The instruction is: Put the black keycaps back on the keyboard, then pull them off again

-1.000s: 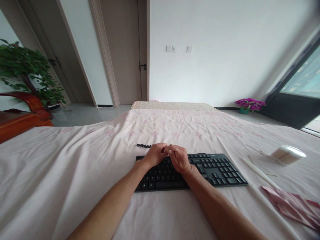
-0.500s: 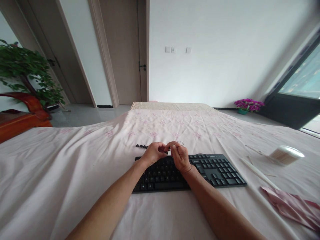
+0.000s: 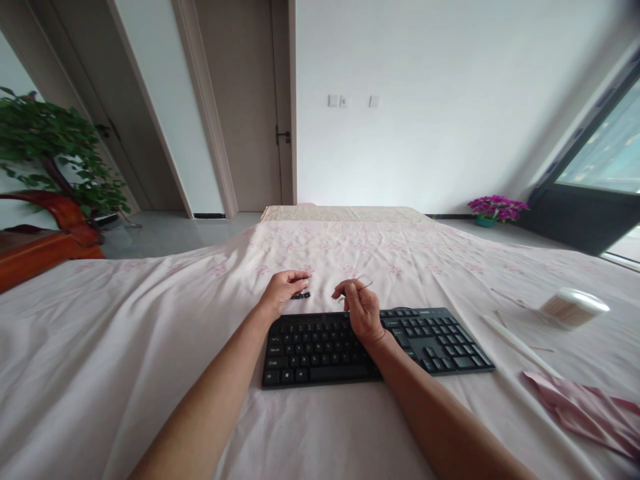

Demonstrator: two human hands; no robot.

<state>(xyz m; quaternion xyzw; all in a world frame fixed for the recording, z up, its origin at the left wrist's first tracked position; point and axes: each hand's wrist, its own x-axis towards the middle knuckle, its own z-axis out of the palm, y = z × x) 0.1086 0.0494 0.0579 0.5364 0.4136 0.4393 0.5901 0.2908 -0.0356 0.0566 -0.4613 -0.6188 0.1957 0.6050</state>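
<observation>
A black keyboard (image 3: 330, 357) lies across the cloth in front of me. Beyond its top left edge, my left hand (image 3: 281, 293) pinches a small dark keycap, mostly hidden by the fingers. Just under those fingertips sits a short row of black keycaps (image 3: 301, 295), partly covered by the hand. Above the keyboard's upper middle, my right hand (image 3: 363, 312) is closed around a thin wire keycap puller (image 3: 367, 279), whose looped end sticks out past the knuckles.
On the right stand a clear tub of cotton swabs (image 3: 573, 308), a few loose swabs and a long white stick (image 3: 520, 347). A pink cloth (image 3: 583, 410) lies nearer. A pale flowered cover (image 3: 175, 347) with folds spreads beneath everything.
My left hand has moved away from the right hand, leftward and forward to the keycap row, uncovering the keyboard's left keys. My right hand has stayed nearly in place with the puller.
</observation>
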